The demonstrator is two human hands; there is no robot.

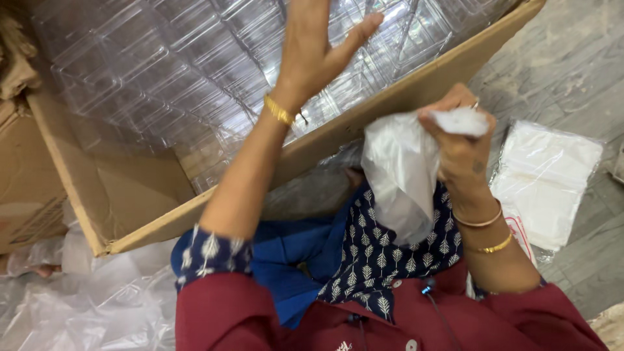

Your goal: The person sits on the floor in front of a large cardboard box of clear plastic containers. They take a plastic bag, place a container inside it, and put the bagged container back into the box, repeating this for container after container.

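Observation:
My left hand (318,49) reaches into a large cardboard box (396,97), fingers spread over a mass of clear plastic trays (162,71) that fill it. A gold bangle sits on that wrist. My right hand (458,140) is closed around a crumpled clear plastic bag (400,172) with something white at its top, held just outside the box's near edge. Bangles ring this wrist too. My maroon and blue patterned sleeves fill the bottom of the view.
A stack of flat white plastic packets (546,179) lies on the grey floor at right. Loose clear plastic sheeting (84,305) is heaped at the lower left. Another brown carton (26,182) stands at the left edge.

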